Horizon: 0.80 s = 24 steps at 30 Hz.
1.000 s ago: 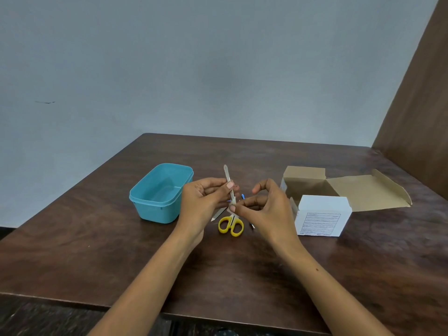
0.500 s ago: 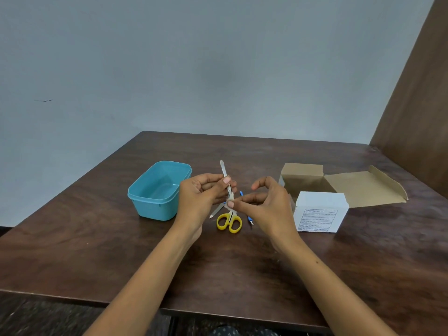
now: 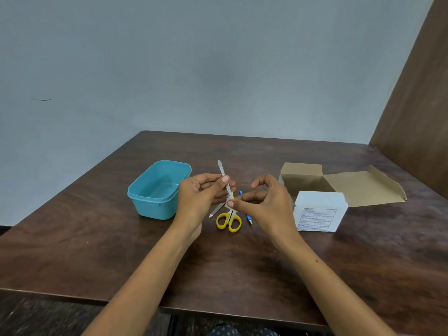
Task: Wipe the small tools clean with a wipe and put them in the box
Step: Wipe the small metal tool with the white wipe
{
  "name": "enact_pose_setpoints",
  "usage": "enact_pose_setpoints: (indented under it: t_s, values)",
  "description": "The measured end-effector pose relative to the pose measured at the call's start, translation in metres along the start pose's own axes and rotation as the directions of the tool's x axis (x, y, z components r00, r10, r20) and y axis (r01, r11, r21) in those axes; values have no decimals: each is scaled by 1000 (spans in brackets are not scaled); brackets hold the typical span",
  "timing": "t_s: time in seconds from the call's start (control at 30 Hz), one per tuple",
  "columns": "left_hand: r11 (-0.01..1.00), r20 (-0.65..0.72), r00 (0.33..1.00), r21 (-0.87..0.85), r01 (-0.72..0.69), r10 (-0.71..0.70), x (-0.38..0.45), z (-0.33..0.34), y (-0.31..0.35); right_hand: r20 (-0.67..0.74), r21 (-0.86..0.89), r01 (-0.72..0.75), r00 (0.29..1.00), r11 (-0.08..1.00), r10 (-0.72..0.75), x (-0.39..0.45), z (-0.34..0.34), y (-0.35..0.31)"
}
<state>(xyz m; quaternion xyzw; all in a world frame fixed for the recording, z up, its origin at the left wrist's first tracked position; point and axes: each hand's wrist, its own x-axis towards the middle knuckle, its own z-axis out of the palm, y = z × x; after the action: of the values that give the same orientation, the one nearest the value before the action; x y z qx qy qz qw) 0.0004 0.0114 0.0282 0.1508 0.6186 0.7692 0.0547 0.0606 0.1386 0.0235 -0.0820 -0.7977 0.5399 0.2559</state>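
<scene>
My left hand (image 3: 198, 195) pinches a slim metal nail file (image 3: 221, 169) and holds it upright above the table. My right hand (image 3: 264, 202) squeezes a small white wipe (image 3: 229, 202) around the file's lower end. Beneath the hands lie yellow-handled scissors (image 3: 229, 222), a second metal file (image 3: 216, 210) and a small blue-handled tool (image 3: 249, 217). The empty teal plastic box (image 3: 158, 190) stands just left of my left hand.
On the right of the brown wooden table (image 3: 97, 251) stands an open cardboard carton (image 3: 339, 183) with its flap laid back, and a white printed carton (image 3: 320, 212) in front of it. A wooden panel rises at the far right.
My right hand's pinch on the wipe has slid slightly down the file. The view shifted a little; the hands stay in the same place.
</scene>
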Motion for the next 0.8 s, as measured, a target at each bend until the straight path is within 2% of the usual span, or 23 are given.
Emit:
enact_pose_setpoints:
  t_s: [0.23, 0.5, 0.6, 0.7, 0.8]
  values:
    - [995, 47, 999, 99, 1, -6, 0, 0, -2, -19, -8, 9, 1000, 1000, -9, 0, -3, -1]
    - [987, 90, 996, 159, -20, 6, 1, 0, -1, -45, 156, -65, 996, 986, 73, -1, -4, -7]
    - [994, 121, 993, 111, -2, -12, -1, -1, 2, -36, 292, -111, 991, 950, 127, 0, -4, -12]
    - [999, 174, 984, 43, 26, -34, -3, -2, 4, -22, 493, -153, 982, 857, 188, 3, -7, -17]
    - [999, 209, 977, 3, 34, -34, -2, -5, 6, 12, 580, -177, 978, 795, 209, 4, -9, -19]
